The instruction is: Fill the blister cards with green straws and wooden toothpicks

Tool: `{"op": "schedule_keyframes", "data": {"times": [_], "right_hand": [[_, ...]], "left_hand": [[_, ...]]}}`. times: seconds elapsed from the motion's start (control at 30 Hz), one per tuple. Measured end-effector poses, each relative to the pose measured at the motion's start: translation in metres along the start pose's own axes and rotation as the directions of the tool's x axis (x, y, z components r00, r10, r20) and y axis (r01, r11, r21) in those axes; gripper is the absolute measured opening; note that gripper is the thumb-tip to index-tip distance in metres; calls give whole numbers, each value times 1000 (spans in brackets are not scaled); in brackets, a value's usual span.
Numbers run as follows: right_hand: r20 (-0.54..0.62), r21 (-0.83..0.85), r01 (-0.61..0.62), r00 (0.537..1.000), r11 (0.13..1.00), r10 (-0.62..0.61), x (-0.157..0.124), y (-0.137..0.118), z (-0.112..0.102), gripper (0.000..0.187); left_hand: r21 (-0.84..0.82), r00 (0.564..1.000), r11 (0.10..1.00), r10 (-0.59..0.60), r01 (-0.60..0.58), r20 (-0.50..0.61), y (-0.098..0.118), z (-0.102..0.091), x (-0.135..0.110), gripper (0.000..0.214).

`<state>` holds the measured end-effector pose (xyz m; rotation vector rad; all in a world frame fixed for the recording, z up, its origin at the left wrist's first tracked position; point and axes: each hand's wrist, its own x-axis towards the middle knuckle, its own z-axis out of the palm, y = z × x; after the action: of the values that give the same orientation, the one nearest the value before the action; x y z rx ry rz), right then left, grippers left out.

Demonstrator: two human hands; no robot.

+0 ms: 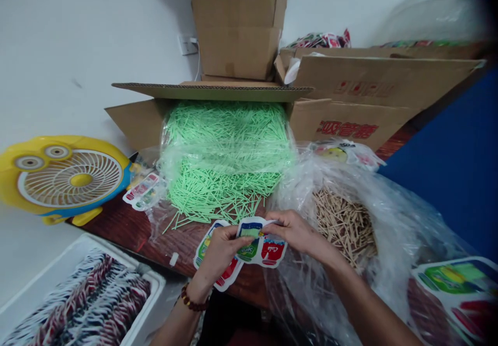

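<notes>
My left hand (221, 257) and my right hand (298, 233) are closed on a packet (273, 252) shaped like two drink cups, one printed Sprite in green, the other Cola in red. Green sticks show through its clear part. A similar packet (230, 277) lies under my left hand; I cannot tell whether that hand grips it too. Just beyond my fingers, a heap of thin green sticks (229, 180) spills from a clear bag in an open carton onto the table. Brown sticks (344, 226) fill an open plastic bag beside my right forearm.
A yellow cartoon fan (73, 177) stands at left, near another packet (143, 191). A white foam box (155, 291) holds rows of packets at lower left. Filled packets (459, 289) lie at lower right. Cardboard cartons (237, 35) stand along the wall.
</notes>
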<state>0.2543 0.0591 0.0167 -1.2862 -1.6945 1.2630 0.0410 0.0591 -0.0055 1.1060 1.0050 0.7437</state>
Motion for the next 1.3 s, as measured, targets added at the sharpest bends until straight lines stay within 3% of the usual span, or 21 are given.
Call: {"op": "schedule_keyframes", "data": {"times": [0.2, 0.3, 0.5, 0.7, 1.03, 1.13, 1.2, 1.27, 1.3], "right_hand": [[-17, -27, 22, 1000, 999, -22, -12, 0, -1, 17], [-37, -15, 20, 999, 1000, -21, -21, 2, -6, 14], [-99, -18, 18, 995, 1000, -19, -40, 9, -14, 12], [-155, -68, -37, 988, 997, 26, -59, 17, -9, 16], [-261, -116, -38, 965, 993, 7, -103, 41, -6, 34], [-247, -70, -51, 968, 996, 32, -113, 51, -20, 35], [-335, -78, -113, 939, 991, 81, -115, 60, -42, 31], [-543, -219, -288, 830, 932, 129, -111, 70, -69, 30], [-611, -343, -425, 779, 838, 144, -108, 75, -83, 28]], "left_hand": [[-108, 997, 994, 41, -34, 66, 15, 18, -3, 31], [-21, 994, 995, 95, -94, 51, 14, 28, -1, 25], [186, 993, 977, 114, -108, -19, 4, 49, 0, 44], [223, 992, 974, 12, -39, 123, -7, 62, 2, 20], [352, 946, 933, -50, -71, 321, -16, 81, 2, 19], [360, 930, 932, -103, -34, 353, -15, 88, 4, 21], [359, 919, 933, -162, 24, 360, -16, 91, 6, 21], [351, 902, 932, -223, 86, 370, -16, 94, 7, 21], [341, 894, 934, -240, 107, 377, -16, 97, 7, 21]]}}
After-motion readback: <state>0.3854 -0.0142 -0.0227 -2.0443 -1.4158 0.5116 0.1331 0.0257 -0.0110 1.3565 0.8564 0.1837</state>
